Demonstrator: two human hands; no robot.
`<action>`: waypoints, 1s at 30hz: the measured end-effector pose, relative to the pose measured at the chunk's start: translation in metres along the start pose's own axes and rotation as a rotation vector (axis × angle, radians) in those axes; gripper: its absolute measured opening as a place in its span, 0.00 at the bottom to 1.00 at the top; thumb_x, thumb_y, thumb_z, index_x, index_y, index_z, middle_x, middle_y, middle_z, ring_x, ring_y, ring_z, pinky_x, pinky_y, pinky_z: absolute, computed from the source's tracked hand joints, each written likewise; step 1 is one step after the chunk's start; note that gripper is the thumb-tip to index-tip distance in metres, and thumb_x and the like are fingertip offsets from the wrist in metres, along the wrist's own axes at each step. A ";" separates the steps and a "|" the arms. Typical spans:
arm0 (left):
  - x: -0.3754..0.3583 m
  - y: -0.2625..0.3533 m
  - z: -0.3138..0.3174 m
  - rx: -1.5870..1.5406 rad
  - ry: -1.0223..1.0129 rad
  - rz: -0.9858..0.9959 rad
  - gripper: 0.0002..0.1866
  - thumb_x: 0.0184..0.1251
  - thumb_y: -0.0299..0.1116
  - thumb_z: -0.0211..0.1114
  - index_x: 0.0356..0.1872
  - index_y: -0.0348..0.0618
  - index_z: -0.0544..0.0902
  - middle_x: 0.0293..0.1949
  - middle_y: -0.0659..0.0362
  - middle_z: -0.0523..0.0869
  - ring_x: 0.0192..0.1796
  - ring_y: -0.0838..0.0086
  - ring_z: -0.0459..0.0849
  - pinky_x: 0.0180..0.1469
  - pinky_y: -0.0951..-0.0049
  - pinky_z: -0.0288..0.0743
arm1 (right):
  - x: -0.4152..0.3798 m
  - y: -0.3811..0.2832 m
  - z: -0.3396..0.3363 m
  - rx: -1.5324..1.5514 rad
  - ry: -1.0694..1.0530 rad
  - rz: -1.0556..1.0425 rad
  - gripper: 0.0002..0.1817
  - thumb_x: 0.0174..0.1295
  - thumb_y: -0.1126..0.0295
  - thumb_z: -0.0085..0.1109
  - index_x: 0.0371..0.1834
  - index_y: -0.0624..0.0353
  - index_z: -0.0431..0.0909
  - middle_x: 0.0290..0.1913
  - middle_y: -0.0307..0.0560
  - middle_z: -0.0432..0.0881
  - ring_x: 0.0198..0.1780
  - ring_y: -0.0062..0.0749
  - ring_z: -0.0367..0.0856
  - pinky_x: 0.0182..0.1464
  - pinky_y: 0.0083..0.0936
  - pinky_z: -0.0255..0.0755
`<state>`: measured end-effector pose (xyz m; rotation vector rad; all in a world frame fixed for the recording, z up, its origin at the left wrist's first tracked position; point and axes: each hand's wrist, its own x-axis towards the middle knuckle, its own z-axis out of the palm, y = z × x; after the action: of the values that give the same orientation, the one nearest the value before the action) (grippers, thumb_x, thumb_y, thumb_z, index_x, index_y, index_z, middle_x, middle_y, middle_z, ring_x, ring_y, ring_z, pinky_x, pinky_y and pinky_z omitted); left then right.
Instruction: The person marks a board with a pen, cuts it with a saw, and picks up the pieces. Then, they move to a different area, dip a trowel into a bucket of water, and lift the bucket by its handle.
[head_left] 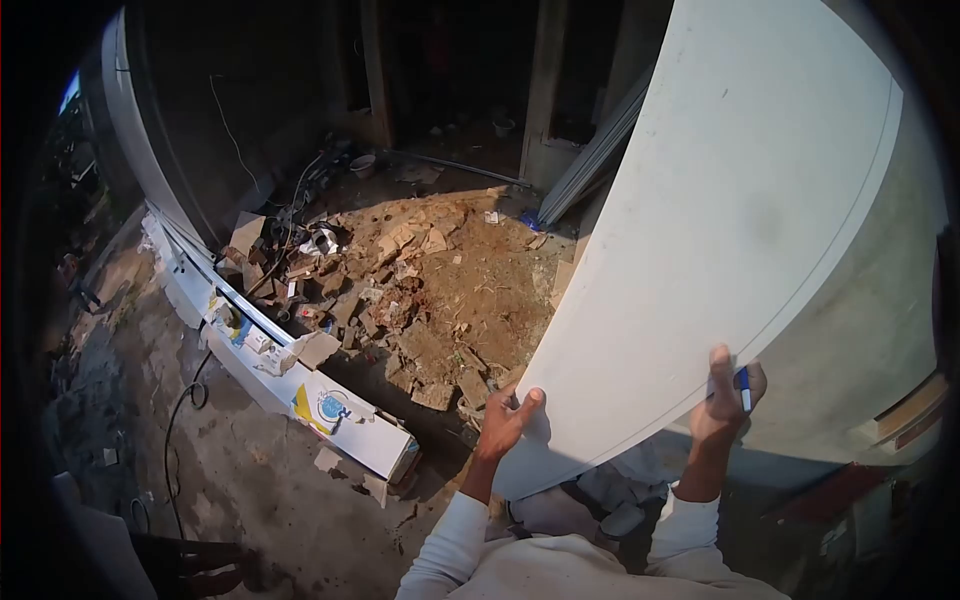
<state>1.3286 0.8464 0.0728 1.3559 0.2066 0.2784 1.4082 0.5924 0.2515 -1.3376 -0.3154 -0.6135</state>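
A long white board [740, 190], like a ceiling or wall panel, stands tilted in front of me and runs up out of view at the top. My left hand [505, 425] grips its left edge near the lower corner, thumb on the face and fingers mostly hidden behind. On the opposite edge, my right hand [720, 405] is closed with its thumb on the face. A blue and white pen [744, 390] sticks out between the fingers of that hand. A thin dark line runs along the board close to its right edge.
A torn long carton [345, 415] lies on the ground at left, beside a black cable [175, 450]. Rubble [400, 300] covers the middle ground. Metal profiles [600, 145] lean near a dark doorway. Part of another person [215, 570] shows at lower left.
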 end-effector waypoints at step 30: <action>0.304 -0.303 -0.369 0.016 0.399 -0.990 0.19 0.82 0.47 0.64 0.38 0.39 0.87 0.31 0.60 0.89 0.31 0.73 0.87 0.32 0.69 0.76 | 0.540 0.303 0.316 -0.782 0.332 -0.779 0.08 0.66 0.75 0.71 0.37 0.73 0.87 0.37 0.47 0.90 0.30 0.28 0.83 0.34 0.21 0.77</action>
<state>1.5275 1.2285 -0.2950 1.0573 1.1660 -0.2963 2.0594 0.8041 0.3722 -1.8050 -0.3339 -1.7214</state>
